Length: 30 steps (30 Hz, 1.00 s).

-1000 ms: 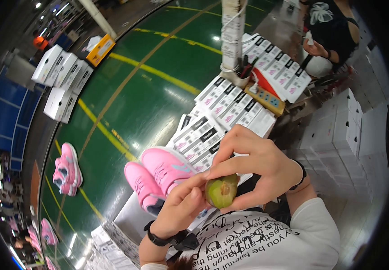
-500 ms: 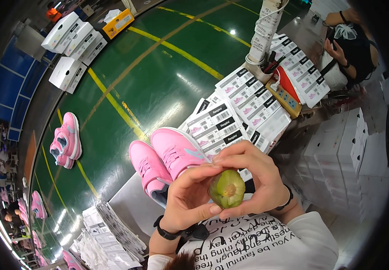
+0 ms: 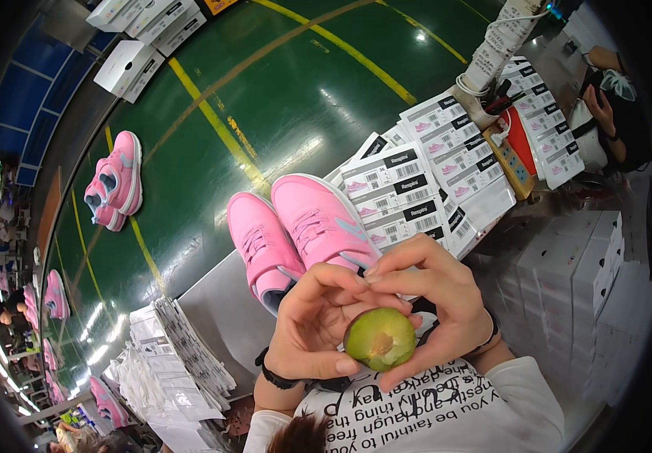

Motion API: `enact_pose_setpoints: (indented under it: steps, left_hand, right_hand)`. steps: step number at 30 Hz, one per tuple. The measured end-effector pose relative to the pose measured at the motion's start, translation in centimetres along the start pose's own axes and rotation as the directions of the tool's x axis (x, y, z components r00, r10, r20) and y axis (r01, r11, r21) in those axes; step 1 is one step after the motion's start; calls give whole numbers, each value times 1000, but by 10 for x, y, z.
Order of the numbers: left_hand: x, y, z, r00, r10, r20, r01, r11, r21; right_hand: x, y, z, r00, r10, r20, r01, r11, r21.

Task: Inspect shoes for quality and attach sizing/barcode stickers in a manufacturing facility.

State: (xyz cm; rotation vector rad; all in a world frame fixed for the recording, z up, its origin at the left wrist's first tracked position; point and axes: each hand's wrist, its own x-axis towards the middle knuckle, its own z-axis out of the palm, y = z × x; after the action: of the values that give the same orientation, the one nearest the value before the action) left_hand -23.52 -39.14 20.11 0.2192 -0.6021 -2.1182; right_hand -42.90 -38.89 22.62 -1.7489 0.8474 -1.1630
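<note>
Between my two hands is a half-eaten plum (image 3: 380, 340), its green flesh and pale brown centre facing up, with a dark rim of skin on the left. My left hand (image 3: 303, 326) curls round its left side, thumb close against the lower edge. From the right, my right hand (image 3: 450, 308) wraps it, with the thumb below. The fingertips of both hands meet above the fruit. Just beyond them stands a pair of pink sneakers (image 3: 312, 220) with light blue trim, side by side, heels toward me and partly hidden by my left hand.
Printed label sheets (image 3: 400, 187) overlap right of the sneakers, near a power strip (image 3: 513, 164) and a wrapped post (image 3: 501, 49). Paper stacks (image 3: 182, 355) lie at left. Another pink pair (image 3: 118, 181) rests on the green surface (image 3: 182, 196). White boxes (image 3: 128, 69) stand far left; a person (image 3: 605, 113) sits at right.
The view has shifted, so the surroundings sit differently in the picture. The plum appears lower and shows more of its flesh between my hands. Both hands stay around it.
</note>
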Motion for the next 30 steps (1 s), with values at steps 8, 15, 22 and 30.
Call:
enact_pose_setpoints:
  steps: [8,15,22,30]
  left_hand:
    - [-5,19,14,981,-145,125,162,978,-130]
    - [-5,19,59,928,-101,358,167,973,-159]
    - [-4,40,50,837,-13,546,-21,998,56]
    - [-28,31,66,899,83,430,-88,996,-8]
  right_hand:
    - [-14,9,-4,999,27,19,-29,994,108]
    - [-21,9,2,1000,1,3,-2,992,126]
    - [-26,7,8,1000,27,0,-27,995,94]
    - [-22,6,14,998,-2,66,-2,999,52]
